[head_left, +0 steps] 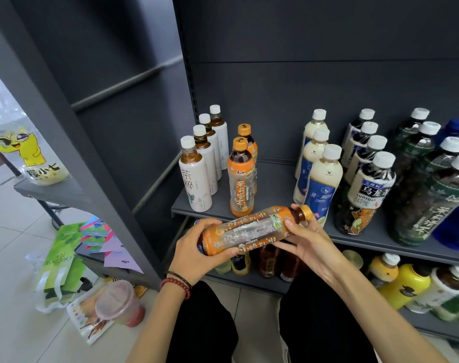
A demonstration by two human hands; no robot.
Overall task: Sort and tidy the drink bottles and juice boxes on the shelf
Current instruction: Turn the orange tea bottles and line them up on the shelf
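An orange-labelled tea bottle (252,229) lies sideways in both my hands in front of the dark shelf (275,179), cap to the right. My left hand (196,247) grips its base; my right hand (307,239) holds the neck end, fingers curled round it. On the shelf stand rows: white-labelled tea bottles (196,174) at the left, two matching orange tea bottles (241,179), cream milk-tea bottles (320,174), oolong bottles (367,179), and dark green tea bottles (432,189).
A blue bottle (456,224) stands at the far right. The lower shelf (249,281) holds brown, yellow (404,286) and green bottles. Left of the shelf post, on the tiled floor, lie green tea cartons (60,258), leaflets and a lidded plastic cup (118,302). My knees are below.
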